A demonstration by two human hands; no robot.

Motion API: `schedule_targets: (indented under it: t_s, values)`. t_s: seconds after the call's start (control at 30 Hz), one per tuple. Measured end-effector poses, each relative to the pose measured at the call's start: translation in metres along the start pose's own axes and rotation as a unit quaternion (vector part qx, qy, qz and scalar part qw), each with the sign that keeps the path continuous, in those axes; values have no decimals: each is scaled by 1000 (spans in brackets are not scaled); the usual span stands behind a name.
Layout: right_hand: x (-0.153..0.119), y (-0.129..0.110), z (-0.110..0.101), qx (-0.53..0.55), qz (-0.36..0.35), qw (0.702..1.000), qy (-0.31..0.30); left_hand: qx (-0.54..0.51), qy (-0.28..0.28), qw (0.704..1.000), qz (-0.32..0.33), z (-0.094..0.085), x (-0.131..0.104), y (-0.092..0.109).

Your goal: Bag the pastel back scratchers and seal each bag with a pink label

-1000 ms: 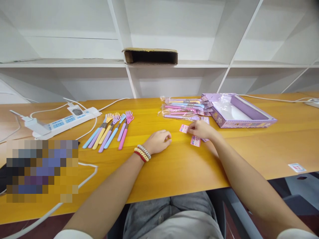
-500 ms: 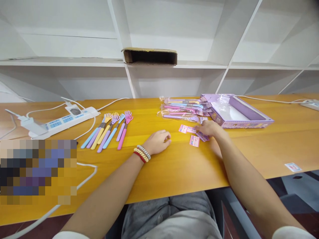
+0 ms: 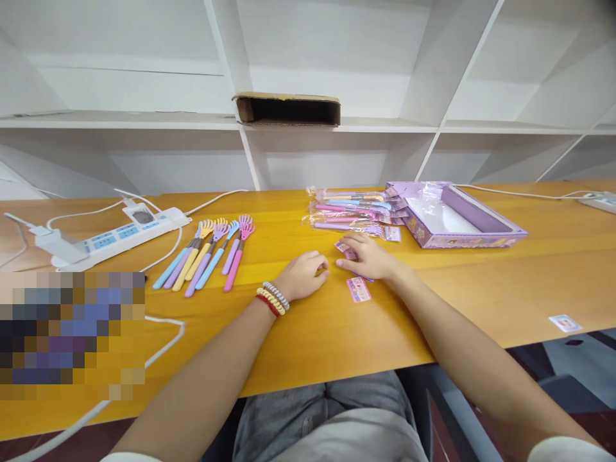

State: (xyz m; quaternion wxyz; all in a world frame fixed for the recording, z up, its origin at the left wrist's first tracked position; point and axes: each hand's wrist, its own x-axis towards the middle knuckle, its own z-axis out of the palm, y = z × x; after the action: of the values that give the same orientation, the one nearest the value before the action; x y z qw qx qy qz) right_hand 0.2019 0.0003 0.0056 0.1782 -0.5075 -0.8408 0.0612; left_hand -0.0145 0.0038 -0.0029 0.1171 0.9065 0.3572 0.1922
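Note:
My right hand (image 3: 370, 256) lies palm down over several small pink and purple printed cards (image 3: 351, 253), its thumb and fingers closed around them against the table. The palm partly hides these cards. Just in front of it lies one loose pink card (image 3: 359, 289). My left hand (image 3: 304, 274) rests on the table to the left, fingers loosely bent and thumb apart, with nothing in it. Beyond my right hand are several hand-shaped back scratchers (image 3: 351, 208) in clear wrappers. Unwrapped back scratchers (image 3: 205, 256) in blue, purple, yellow and pink lie left of my left hand.
An open purple box (image 3: 474, 240) stands at the back right. A white power strip (image 3: 120, 237) with plugs and cables occupies the left. One small card (image 3: 564, 323) lies near the right front edge. White shelving backs the table, holding a cardboard box (image 3: 289, 111).
My right hand has moved left and nearer, drawing the small cards along with it. The loose pink card has shifted left too. My left hand has stayed put.

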Motion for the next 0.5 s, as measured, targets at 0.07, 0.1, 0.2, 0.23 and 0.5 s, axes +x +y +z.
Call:
schedule_targets:
  t_s: [0.07, 0.1, 0.2, 0.23, 0.5]
  values:
    - [-2, 3, 1, 23, -4, 996, -81, 1, -2, 1000, -2, 0, 0, 0]
    - [-3, 5, 1, 31, 1, 992, -121, 1, -3, 1000, -3, 0, 0, 0]
    - [-5, 9, -1, 50, 6, 978, -203, 3, -6, 1000, -4, 0, 0, 0]
    - [-5, 10, -2, 56, 6, 974, -218, 3, -6, 1000, -5, 0, 0, 0]
    - [-4, 15, -6, 79, 1, 980, -182, 7, -9, 1000, -7, -3, -1, 2]
